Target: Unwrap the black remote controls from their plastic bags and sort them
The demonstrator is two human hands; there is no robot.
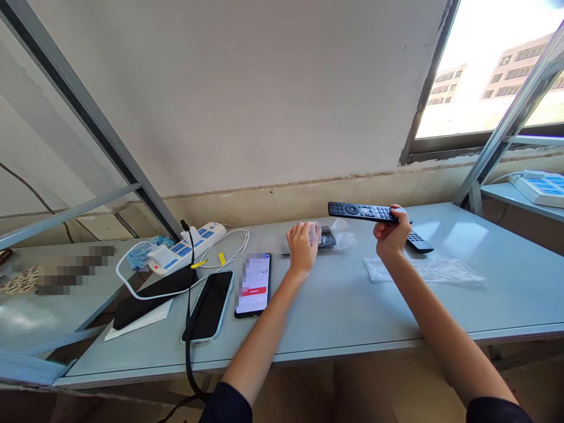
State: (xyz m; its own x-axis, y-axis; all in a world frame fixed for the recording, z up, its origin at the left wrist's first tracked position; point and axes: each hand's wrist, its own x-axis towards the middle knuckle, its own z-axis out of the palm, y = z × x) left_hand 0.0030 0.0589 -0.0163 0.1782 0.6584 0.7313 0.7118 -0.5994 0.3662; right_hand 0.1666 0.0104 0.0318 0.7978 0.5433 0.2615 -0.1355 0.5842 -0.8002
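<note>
Here, phones: the dark phone point(214, 306) and lit phone point(255, 288) lie left of our left fingers, face up, perhaps so we can read them.
Flat plastic sleeve point(440, 270): on the desk point(335, 317), below and right of our right fingers.
Left hand point(301, 249): fingers bent and close together at some clear plastic point(314, 232); we cannot tell whether they grip it.
Right hand point(392, 232): closed round one end of the raised remote point(361, 211), likely leaving its buttons uncovered for us.
Second remote point(418, 242): just right of our right fingers.
Bagged dark item point(326, 237): beside our left fingertips, perhaps bagged for protection.
</note>
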